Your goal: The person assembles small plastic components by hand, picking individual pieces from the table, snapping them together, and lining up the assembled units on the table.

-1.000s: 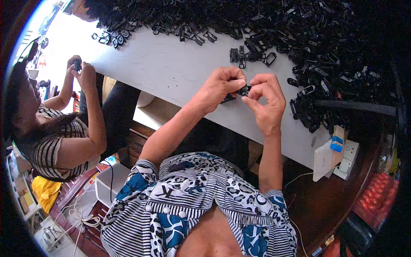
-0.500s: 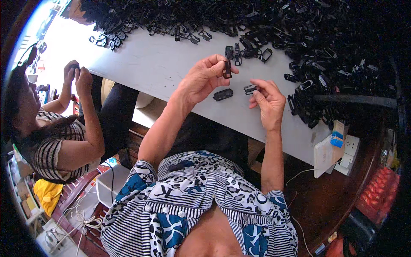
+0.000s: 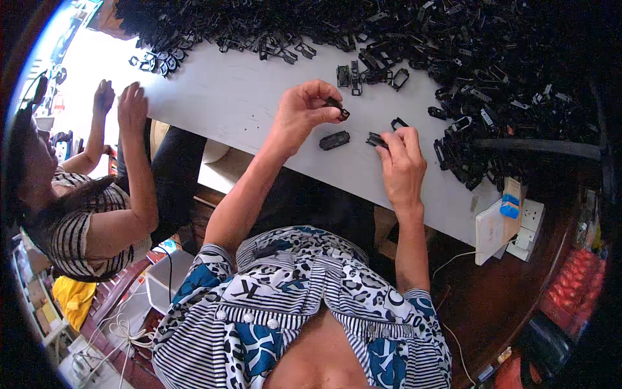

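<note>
My left hand (image 3: 302,115) is raised over the white table, pinching a small black plastic frame (image 3: 337,109) between thumb and fingertips. My right hand (image 3: 402,159) is closed, palm down, on another small black plastic part (image 3: 375,139) near the table's front edge; its far end is covered by my fingers. Between the two hands lies a dark oblong plastic piece (image 3: 334,140). An open black frame (image 3: 398,123) shows just beyond my right fingertips; I cannot tell whether they touch it.
A large heap of black plastic parts (image 3: 518,84) covers the table's back and right. Several loose frames (image 3: 363,74) lie at its edge. A co-worker (image 3: 116,220) in a striped top sits at the left, both hands raised. A notepad (image 3: 495,227) and white power strip (image 3: 528,230) stand at the right.
My left hand has tilted its frame over and shifted slightly left. My right fingers have drawn together on their part, and an open frame now shows beyond them. The co-worker's hands have moved apart.
</note>
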`<state>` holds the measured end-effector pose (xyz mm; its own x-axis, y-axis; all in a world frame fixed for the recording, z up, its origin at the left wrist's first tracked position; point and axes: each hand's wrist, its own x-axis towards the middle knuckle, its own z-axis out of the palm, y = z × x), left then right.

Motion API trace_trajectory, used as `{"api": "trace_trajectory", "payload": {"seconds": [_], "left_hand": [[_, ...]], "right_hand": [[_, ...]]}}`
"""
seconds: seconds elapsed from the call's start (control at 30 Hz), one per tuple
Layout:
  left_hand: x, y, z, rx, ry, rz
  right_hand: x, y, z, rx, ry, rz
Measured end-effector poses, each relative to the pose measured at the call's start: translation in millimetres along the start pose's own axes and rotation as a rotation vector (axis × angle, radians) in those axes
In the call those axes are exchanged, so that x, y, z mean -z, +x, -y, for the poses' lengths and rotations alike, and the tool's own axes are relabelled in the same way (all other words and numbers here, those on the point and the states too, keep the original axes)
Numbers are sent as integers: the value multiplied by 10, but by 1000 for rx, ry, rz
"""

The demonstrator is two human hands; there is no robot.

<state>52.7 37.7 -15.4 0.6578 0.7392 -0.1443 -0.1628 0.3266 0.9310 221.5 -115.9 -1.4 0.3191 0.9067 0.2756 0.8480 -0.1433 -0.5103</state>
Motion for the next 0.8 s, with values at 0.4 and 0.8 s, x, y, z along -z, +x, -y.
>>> {"api": "trace_trajectory", "payload": {"seconds": [0.4, 0.8], "left_hand": [[-15, -83, -38, -373, 1037, -205], [78, -156, -43, -390, 1037, -215]], "right_hand": [[141, 293, -294, 61, -207, -35], [187, 144, -406, -116, 257, -17]]}}
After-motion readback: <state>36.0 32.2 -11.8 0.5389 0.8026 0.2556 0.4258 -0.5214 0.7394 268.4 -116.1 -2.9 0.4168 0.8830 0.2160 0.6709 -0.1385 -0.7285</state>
